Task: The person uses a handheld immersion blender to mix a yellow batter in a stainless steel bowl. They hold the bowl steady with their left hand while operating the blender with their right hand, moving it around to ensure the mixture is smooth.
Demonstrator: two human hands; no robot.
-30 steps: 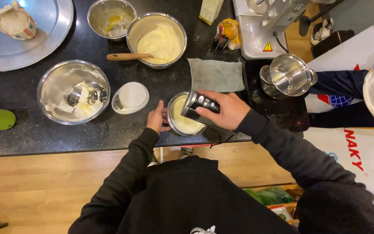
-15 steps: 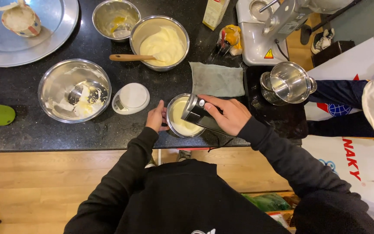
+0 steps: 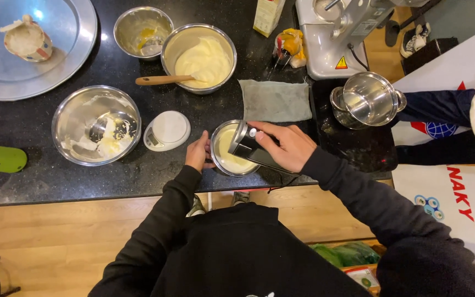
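A small steel bowl point(image 3: 220, 160) of pale yellow batter sits at the counter's front edge. My left hand point(image 3: 197, 153) grips its left rim. My right hand point(image 3: 282, 145) is wrapped around a black and silver hand mixer point(image 3: 248, 147), which is held over the bowl with its head pointing down into the batter. The beaters are hidden under the mixer body.
A big steel bowl of cream with a wooden spoon point(image 3: 200, 58), a scraped bowl point(image 3: 97, 125), a white kitchen scale point(image 3: 167, 131), a grey cloth point(image 3: 275, 100), a steel pot point(image 3: 367, 100), a stand mixer point(image 3: 336, 33) and a round tray point(image 3: 72, 49) share the black counter. Another person's sleeve point(image 3: 435, 107) is at the right.
The view has shifted slightly. My right hand and the mixer stay over the small bowl, and my left hand keeps its hold on the rim.
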